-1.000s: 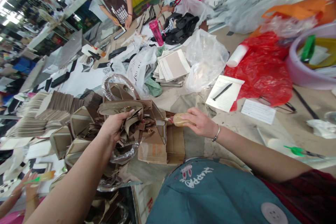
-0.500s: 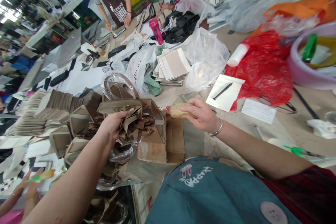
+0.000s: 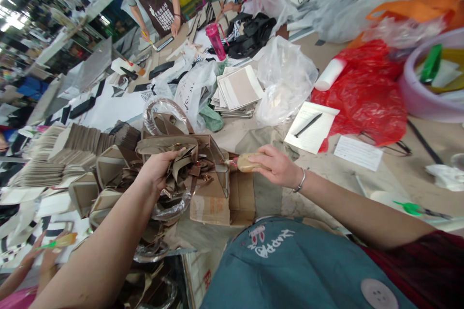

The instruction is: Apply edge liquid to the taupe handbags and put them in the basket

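My left hand (image 3: 160,169) is closed on the brown handbag (image 3: 213,184), gripping the folded material at its opening. The bag lies tilted, with metal fittings inside and plastic wrapped around its handles (image 3: 173,210). In my right hand (image 3: 278,166) is a squeeze bottle (image 3: 248,162) of yellowish liquid, held sideways. Its reddish nozzle points left at the bag's side edge; whether it touches, I cannot tell. Beneath the bag's right side is a cardboard box (image 3: 242,203).
More brown bag bodies (image 3: 83,193) and stacked panels (image 3: 81,140) stand at left. A notepad (image 3: 308,130) with a pen, a red plastic bag (image 3: 369,96) and a purple basin (image 3: 416,84) lie to the right. A co-worker in a brown apron (image 3: 157,5) works across the table.
My right hand and the bottle have shifted slightly down, the nozzle moving a little along the bag's edge. My left hand keeps its hold on the handbag.
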`<state>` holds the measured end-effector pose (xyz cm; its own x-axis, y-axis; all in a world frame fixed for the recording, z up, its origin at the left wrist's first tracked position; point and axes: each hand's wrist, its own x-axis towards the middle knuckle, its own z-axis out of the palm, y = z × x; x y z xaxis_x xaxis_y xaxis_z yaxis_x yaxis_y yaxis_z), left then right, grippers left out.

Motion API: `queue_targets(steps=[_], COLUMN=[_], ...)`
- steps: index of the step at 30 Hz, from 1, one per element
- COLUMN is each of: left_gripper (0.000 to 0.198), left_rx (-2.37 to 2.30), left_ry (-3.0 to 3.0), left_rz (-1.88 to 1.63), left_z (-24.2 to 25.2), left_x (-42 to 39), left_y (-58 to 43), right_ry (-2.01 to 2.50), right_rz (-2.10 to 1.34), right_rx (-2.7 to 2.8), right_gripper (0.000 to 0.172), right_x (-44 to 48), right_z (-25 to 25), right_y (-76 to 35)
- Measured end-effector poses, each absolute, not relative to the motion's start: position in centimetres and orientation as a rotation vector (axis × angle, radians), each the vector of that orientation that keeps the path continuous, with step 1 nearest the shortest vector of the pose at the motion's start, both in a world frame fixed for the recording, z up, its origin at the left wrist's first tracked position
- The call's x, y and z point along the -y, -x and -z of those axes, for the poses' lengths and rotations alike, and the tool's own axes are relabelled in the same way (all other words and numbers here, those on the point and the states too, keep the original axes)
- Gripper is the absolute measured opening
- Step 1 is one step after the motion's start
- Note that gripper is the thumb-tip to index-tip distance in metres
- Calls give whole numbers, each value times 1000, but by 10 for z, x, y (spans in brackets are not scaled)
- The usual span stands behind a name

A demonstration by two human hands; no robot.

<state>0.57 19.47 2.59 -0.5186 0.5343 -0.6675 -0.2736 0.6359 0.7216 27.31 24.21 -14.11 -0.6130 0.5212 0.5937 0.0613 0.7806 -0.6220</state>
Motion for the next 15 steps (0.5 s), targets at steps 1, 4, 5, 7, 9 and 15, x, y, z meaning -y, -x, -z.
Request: queue_targets(steps=[1,4,5,7,9,15], left_gripper=[14,13,13,14,14,13], left_rx=[-1856,-1853,-1852,-1860,-1869,-1860], left_ry=[-199,-186,-187,-197,-205,-207], left_rz=[-1001,-949,-935,-921,-918,-936], left_z=[-26,-26,-26,-27,-28,-27], left_x=[-195,-194,-193,-192,-191,-192], left_y=[-6,-4,-3,-1,1,2], right_ry=[423,408,404,395,385,398], right_rz=[-705,-652,-631,-595,-569,-512], right_rx=[2134,2079,2062,2040,2030,1987], right_gripper=[32,33,33,34,34,34], right_x=[-246,-257,-261,-267,-271,-271], right_z=[134,113,107,96,87,75], right_y=[-273,-273,-273,-273,-272,-269])
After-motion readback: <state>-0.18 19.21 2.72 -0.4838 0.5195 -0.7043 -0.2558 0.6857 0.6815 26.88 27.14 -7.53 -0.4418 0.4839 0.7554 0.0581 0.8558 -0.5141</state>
